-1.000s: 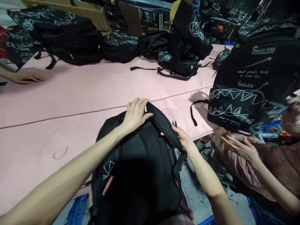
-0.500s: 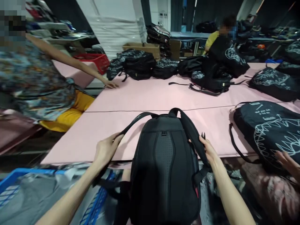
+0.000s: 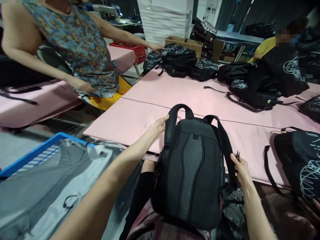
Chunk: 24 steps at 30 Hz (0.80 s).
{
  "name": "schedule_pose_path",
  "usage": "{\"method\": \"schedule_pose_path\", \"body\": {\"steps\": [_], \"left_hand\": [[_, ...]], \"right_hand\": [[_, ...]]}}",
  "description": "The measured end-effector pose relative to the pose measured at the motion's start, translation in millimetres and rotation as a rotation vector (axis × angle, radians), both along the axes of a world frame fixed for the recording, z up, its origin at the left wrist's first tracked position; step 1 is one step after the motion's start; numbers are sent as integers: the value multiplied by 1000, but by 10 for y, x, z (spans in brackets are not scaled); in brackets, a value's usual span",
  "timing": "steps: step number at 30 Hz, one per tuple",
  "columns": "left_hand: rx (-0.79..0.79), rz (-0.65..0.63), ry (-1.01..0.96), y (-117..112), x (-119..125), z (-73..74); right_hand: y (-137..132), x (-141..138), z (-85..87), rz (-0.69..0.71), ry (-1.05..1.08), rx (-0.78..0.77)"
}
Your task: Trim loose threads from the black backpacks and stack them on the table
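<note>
A black backpack [image 3: 165, 186] leans against the table edge over my lap, its padded back panel with a perforated centre strip facing me. My left hand [image 3: 162, 125] pinches the outer edge of the left shoulder strap [image 3: 171, 130], which arches up beside the top handle. On the other side, my right hand [image 3: 242, 166] has the right shoulder strap [image 3: 227, 146] between thumb and fingers. Two dark pointed tips of a small tool [image 3: 237, 155], like thread snips, stick up from that hand; the rest of the tool is hidden.
The pink table [image 3: 115, 123] spreads ahead. Several black backpacks [image 3: 178, 60] with white drawings line its far side, and another backpack [image 3: 290, 153] lies at right. A blue basket [image 3: 60, 136] of grey fabric stands left. Co-workers sit at left [image 3: 82, 50] and far right [image 3: 266, 48].
My left hand has moved up the left strap, which now stands in an upright loop instead of stretching outward. My right hand still grips the right strap. The view has turned left.
</note>
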<state>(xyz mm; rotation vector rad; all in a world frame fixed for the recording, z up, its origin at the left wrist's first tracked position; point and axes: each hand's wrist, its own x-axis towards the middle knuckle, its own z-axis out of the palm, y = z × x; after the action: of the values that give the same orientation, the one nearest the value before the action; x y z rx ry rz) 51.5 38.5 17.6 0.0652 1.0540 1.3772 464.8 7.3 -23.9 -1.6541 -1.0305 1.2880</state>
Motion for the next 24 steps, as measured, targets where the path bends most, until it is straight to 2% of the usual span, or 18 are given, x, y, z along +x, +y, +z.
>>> {"method": "schedule_pose_path", "body": {"steps": [3,5,7,8,9,10,12,13,16,18,20,22,24], "left_hand": [[-25,-60,-5,-26,-17,61],[-35,-96,5,-39,-9,92],[-32,-98,18,-51,18,109],[-27,-96,23,-58,42,117],[-18,-91,28,-67,73,127],[-8,-87,34,-78,111,144],[12,-84,45,-109,200,201],[23,-86,49,-130,245,243],[75,-86,66,-229,325,392],[129,-73,72,-359,308,457],[206,-89,117,-574,254,442],[233,-108,253,-881,209,334],[171,-131,435,-1239,218,170]], "right_hand": [[-26,-9,73,36,-109,79],[-111,-79,199,-12,-326,274],[-259,-274,352,-87,-536,518],[-348,-432,418,-90,-583,612],[-438,-632,465,-33,-552,663],[-521,-865,488,79,-472,663],[-643,-1379,460,372,-276,559],[-678,-1629,418,463,-185,491],[-710,-2175,285,500,43,299],[-716,-2319,262,485,121,259],[-733,-2327,305,469,156,275],[-764,-2271,368,437,184,271],[-803,-2213,404,395,213,237]]}}
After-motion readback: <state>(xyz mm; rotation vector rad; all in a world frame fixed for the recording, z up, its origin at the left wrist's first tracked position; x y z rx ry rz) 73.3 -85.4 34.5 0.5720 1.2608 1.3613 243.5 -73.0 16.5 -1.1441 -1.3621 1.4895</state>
